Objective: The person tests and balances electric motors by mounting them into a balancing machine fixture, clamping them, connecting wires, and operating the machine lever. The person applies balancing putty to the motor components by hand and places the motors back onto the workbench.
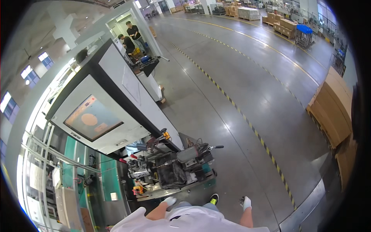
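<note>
My left hand (169, 201), in a white glove, is low beside the front edge of a metal workbench (154, 196); its fingers are too small and covered to make out. Out to the right, my right hand (246, 202) hangs over the grey floor in a white glove with dark fingers. Those fingers look loosely apart, and I see nothing held in them. On the bench stands a small machine (193, 153) with a grey housing and a black-handled lever. Beside it are a dark, dirty tray (172, 174) and a metal clamping fixture (139, 170) with red-handled levers.
A large white-and-black machine cabinet (112, 104) with a screen (92, 117) rises behind the bench. Green conveyor surfaces (109, 176) lie to the left. Yellow-black floor tape (247, 121) crosses the floor. Cardboard boxes (332, 108) stand right; two people (135, 33) are at the far doorway.
</note>
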The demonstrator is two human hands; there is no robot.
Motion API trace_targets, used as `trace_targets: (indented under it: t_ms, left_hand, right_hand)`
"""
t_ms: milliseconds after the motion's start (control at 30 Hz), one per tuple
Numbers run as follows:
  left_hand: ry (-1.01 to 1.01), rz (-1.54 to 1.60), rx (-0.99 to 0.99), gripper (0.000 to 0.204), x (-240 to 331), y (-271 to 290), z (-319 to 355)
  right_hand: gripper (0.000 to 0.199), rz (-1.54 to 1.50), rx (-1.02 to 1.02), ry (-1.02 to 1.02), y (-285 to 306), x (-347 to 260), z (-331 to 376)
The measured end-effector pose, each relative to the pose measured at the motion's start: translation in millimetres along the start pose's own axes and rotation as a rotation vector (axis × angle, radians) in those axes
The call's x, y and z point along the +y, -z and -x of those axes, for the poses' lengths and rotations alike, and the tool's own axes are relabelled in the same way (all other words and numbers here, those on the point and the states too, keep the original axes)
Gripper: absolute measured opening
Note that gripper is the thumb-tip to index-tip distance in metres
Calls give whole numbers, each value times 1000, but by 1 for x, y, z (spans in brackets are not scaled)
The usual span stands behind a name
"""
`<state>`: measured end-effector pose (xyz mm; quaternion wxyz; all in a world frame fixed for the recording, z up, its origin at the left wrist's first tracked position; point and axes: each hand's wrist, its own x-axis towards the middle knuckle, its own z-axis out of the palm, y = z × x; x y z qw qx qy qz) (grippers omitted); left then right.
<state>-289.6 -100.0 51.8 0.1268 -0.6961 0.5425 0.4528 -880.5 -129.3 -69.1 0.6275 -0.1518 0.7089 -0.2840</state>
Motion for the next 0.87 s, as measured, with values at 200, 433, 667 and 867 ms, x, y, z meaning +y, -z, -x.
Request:
trace_targets:
  t_ms: [200,433,667,867]
  left_hand:
    - [364,199,-92,49,-32,12,34]
    - [51,328,120,47,24,27,-11]
    - [-310,10,-10,43,78,45,-18]
    - [-204,77,-44,49,-47,33,10]
  right_hand:
    - [36,-279,177,-183,11,19,-32]
    - [36,-133,101,-224,-7,-18,-46]
    - [37,-166,79,35,-69,-86,-42]
    - [40,-180,-23,95,-120,-73,7]
